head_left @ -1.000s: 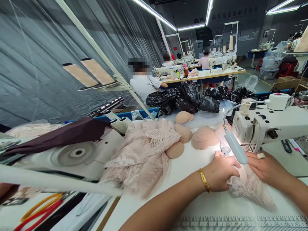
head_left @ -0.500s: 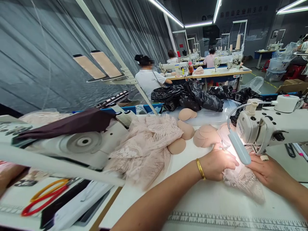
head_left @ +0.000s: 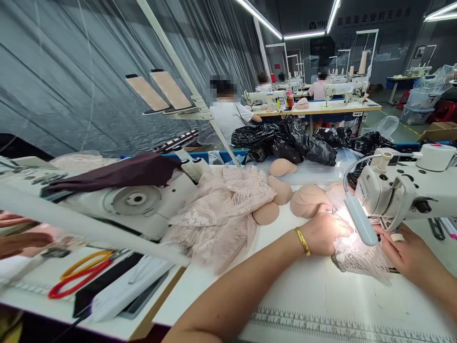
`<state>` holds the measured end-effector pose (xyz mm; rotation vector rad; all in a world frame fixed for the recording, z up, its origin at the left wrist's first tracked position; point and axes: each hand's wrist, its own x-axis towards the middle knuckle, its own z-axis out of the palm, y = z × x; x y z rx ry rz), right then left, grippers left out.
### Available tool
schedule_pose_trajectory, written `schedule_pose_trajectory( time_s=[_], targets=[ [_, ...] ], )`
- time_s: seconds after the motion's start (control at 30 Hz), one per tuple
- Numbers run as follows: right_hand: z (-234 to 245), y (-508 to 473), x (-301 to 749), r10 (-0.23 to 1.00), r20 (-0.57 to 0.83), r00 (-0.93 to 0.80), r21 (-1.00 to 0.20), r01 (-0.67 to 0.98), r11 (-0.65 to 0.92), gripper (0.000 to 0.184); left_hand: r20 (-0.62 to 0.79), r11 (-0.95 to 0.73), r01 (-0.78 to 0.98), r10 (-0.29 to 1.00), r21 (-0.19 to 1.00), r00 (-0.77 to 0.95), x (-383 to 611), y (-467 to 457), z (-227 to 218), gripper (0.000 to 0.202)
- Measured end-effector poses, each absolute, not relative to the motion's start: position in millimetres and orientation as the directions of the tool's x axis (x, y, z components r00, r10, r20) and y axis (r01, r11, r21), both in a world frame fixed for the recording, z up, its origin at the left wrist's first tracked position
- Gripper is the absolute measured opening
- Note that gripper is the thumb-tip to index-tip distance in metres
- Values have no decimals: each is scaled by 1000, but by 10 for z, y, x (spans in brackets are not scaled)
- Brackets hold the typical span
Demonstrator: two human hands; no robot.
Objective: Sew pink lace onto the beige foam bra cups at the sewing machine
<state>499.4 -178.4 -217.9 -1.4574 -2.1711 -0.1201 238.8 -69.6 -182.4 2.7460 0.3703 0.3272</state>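
Note:
Pale pink lace fabric point(head_left: 360, 255) lies under the head of a white sewing machine point(head_left: 380, 186), brightly lit by a grey lamp point(head_left: 360, 221) on a bendy neck. My left hand point(head_left: 323, 233), a gold bangle at its wrist, grips the lace on the left with bent fingers. On the other side, my right hand point(head_left: 410, 250) pinches the lace's right edge close to the presser foot. The lamp and machine head hide the needle and part of the stitching area. Several beige round pads point(head_left: 309, 200) lie just beyond my left hand.
A heap of lace point(head_left: 224, 209) and more pads point(head_left: 266, 213) lie left of my forearm. At left are another machine point(head_left: 132, 200), red-and-yellow-handled scissors point(head_left: 82, 276) and a co-worker's hand point(head_left: 26, 243). Black plastic bags point(head_left: 285, 140) are behind; a ruler strip point(head_left: 321, 324) runs along the front.
The whole view has shifted slightly, so things appear further right. The lace between my hands has drawn up, its lower end less spread. A co-worker's hand shows more clearly at left.

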Motion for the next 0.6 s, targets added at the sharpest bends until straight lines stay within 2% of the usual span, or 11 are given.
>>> schedule_pose_trajectory(
  time_s=[0.17, 0.37, 0.47, 0.53, 0.6],
  targets=[
    [-2181, -1772, 4966, 826, 497, -266, -252, 867, 431, 25, 182, -907, 208, 289, 367, 940, 2397, -728, -1829, 38],
    [-2193, -1801, 4972, 798, 533, -280, -224, 863, 453, 22, 125, -924, 229, 278, 306, 952, 2358, -749, -1793, 38],
    [-2151, -1840, 4955, 768, 561, -309, -205, 847, 490, 23, 117, -931, 214, 258, 295, 959, 2315, -760, -1783, 47],
    [-2110, -1875, 4919, 763, 537, -361, -214, 816, 537, 26, 101, -936, 239, 273, 260, 957, 2295, -791, -1776, 51],
    [-2076, -1902, 4859, 759, 466, -454, -222, 771, 597, 27, 82, -929, 324, 342, 180, 936, 2300, -851, -1770, 49]
  ],
)
